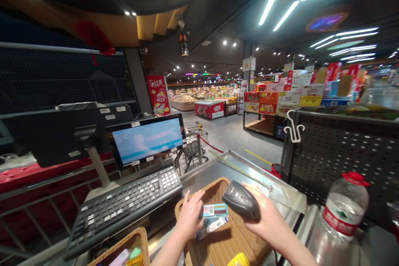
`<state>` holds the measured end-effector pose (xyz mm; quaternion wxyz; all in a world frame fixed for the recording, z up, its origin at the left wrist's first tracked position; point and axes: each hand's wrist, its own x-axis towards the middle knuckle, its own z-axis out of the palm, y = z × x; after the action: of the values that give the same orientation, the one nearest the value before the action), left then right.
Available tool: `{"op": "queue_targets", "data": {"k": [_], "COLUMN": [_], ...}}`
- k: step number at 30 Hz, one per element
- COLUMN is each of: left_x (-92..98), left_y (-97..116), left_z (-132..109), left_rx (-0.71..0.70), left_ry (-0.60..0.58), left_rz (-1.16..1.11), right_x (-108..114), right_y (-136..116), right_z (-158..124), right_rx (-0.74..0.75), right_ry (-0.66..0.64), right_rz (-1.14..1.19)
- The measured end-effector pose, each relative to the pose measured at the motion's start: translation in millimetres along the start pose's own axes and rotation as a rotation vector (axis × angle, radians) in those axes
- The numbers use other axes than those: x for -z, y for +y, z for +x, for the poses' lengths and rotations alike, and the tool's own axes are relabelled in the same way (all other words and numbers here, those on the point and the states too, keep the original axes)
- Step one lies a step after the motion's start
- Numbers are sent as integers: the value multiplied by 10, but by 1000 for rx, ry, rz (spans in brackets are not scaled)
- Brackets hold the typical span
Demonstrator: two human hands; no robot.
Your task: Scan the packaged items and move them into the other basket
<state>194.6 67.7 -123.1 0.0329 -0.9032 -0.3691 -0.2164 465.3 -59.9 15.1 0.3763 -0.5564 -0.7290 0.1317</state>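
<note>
A black handheld scanner (241, 200) is gripped in my right hand (264, 216), over the right side of a wicker basket (218, 186). On the basket's left side, my left hand (190, 214) is closed on a small blue packet (215, 210) that shows a barcode label. The scanner's head points toward this packet, a short gap apart. Just under the packet lies a white and blue item (217, 224). Near the basket's bottom edge sits a yellow item (238, 260), partly cut off by the frame.
A keyboard (127, 208) and a lit screen (149, 139) stand at the left. Below them is a second basket (141, 237) with small items. A large water bottle (344, 212) stands at the right, before a perforated black rack (346, 149). Beyond the metal counter (237, 166) are carts.
</note>
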Motion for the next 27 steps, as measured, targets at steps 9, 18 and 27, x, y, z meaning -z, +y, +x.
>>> {"op": "queue_targets", "data": {"k": [9,18,27], "left_x": [369,629,846], "left_y": [-48,-148,-199], "left_z": [-118,-302,-421], "left_rx": [47,82,119], "left_ry": [61,123,162], "left_rz": [64,116,142], "right_x": [-63,-191,-254], "right_y": [-141,-217,-321], "right_z": [42,67,88], "right_rx": [43,70,135], "right_ry": [-44,-23,-45], "right_rz": [57,117,131]}}
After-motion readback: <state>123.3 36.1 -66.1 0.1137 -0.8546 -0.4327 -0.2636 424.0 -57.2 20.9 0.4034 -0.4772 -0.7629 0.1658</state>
